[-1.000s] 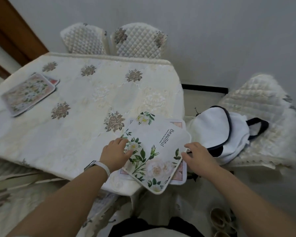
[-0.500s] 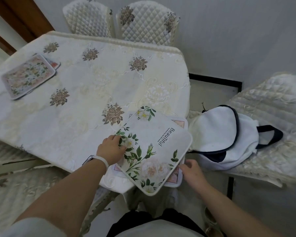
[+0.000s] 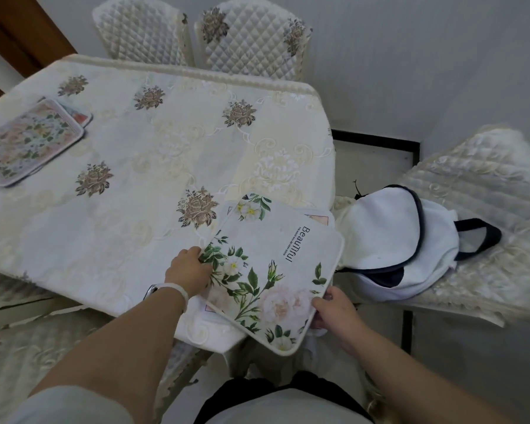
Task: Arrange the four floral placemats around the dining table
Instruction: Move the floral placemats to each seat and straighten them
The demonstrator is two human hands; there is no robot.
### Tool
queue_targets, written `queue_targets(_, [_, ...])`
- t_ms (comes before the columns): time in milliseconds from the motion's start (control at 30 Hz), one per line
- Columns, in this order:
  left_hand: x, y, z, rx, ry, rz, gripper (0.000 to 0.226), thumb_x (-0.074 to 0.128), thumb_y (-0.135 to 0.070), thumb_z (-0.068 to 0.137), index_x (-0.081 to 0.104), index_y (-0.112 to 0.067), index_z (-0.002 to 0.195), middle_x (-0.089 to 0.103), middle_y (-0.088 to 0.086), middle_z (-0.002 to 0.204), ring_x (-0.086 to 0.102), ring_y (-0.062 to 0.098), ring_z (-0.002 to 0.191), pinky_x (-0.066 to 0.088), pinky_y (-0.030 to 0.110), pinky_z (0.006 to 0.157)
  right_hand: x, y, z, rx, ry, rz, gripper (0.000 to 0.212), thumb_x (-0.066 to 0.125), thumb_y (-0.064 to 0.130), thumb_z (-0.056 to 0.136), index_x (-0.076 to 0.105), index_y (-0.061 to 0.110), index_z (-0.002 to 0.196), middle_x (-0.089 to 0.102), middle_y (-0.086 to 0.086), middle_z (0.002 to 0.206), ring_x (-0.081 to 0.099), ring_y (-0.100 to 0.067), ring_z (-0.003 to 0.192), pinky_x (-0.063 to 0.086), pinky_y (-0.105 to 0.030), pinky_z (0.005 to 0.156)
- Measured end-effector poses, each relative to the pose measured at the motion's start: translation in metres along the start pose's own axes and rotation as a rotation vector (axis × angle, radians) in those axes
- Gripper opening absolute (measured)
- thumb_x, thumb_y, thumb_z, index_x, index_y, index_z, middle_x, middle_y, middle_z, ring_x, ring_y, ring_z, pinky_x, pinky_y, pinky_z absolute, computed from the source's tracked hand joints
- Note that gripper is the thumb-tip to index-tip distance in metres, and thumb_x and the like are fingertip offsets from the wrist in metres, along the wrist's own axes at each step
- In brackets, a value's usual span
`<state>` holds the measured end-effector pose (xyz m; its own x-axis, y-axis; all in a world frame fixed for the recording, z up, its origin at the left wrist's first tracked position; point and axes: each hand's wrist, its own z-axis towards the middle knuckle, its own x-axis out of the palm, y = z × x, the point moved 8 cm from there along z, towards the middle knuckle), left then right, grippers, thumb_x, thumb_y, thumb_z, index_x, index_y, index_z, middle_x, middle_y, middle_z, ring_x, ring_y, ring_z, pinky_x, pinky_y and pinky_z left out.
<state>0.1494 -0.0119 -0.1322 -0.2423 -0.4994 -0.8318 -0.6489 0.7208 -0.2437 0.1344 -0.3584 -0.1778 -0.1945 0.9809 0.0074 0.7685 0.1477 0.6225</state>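
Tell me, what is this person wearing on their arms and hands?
The left hand and right hand are bare, with no gloves. A white band, seemingly a watch strap, circles the left wrist. A pale sleeve shows at the left upper arm; the right forearm is uncovered.

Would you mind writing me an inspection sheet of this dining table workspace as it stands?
Surface: dining table covered by a cream embroidered tablecloth.
Job's things: white floral placemat lies askew on a pink-cornered placemat at the near corner, overhanging the edge; pink floral placemat tops a red-edged placemat at the far left.
Clutter: white bag on the right chair.
Grippers: left hand grips the white floral placemat's left edge; right hand pinches its near right edge.
Cables: nothing seen.
Surroundings: two quilted chairs at the far side, grey wall, wooden door frame.
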Motion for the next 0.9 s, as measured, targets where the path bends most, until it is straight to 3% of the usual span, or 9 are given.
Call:
queue_targets(100, [-0.003, 0.002, -0.005, 0.027, -0.023, -0.134, 0.030, 0.055, -0.026, 0.087, 0.057, -0.013, 0.114, 0.064, 0.009, 0.103, 0.059, 0.027, 0.087, 0.049, 0.037, 0.075, 0.000, 0.005, -0.005, -0.020, -0.057, -0.001, 0.017, 0.055, -0.001, 0.088, 0.059, 0.007, 0.102, 0.072, -0.017, 0.097, 0.071, -0.029, 0.077, 0.055, -0.031, 0.053])
queue_targets(200, [-0.006, 0.002, -0.014, 0.026, -0.058, -0.211, 0.011, 0.050, -0.017, 0.093, 0.053, -0.010, 0.101, 0.057, 0.002, 0.078, 0.053, 0.019, 0.067, 0.041, 0.033, 0.060, 0.001, 0.015, -0.009, -0.067, -0.135, -0.066, 0.020, 0.053, -0.001, 0.087, 0.057, 0.008, 0.104, 0.068, -0.018, 0.100, 0.064, -0.025, 0.073, 0.047, -0.027, 0.047])
queue_targets(367, [-0.013, 0.012, -0.026, 0.072, -0.039, -0.262, 0.007, 0.049, -0.018, 0.095, 0.048, -0.012, 0.094, 0.058, 0.005, 0.081, 0.056, 0.021, 0.069, 0.041, 0.034, 0.057, 0.013, 0.045, -0.021, -0.190, -0.201, -0.174, 0.024, 0.049, -0.003, 0.088, 0.056, 0.009, 0.108, 0.065, -0.008, 0.099, 0.064, -0.022, 0.090, 0.048, -0.030, 0.060])
queue_targets(667, [-0.056, 0.087, -0.065, -0.021, -0.195, -0.526, 0.007, 0.050, -0.018, 0.096, 0.048, -0.013, 0.101, 0.057, 0.004, 0.085, 0.056, 0.023, 0.072, 0.043, 0.034, 0.059, 0.085, 0.082, -0.034, -0.342, -0.178, -0.368, 0.023, 0.049, 0.009, 0.089, 0.054, 0.021, 0.109, 0.063, 0.005, 0.096, 0.060, -0.014, 0.086, 0.046, -0.031, 0.064])
queue_targets(900, [-0.087, 0.142, -0.094, -0.071, -0.347, -0.740, 0.003, 0.047, -0.018, 0.097, 0.048, -0.015, 0.098, 0.059, 0.006, 0.084, 0.057, 0.022, 0.068, 0.043, 0.033, 0.055, 0.153, 0.114, -0.034, -0.423, -0.164, -0.425, 0.023, 0.049, 0.009, 0.092, 0.052, 0.020, 0.112, 0.063, -0.003, 0.096, 0.061, -0.021, 0.083, 0.049, -0.034, 0.064])
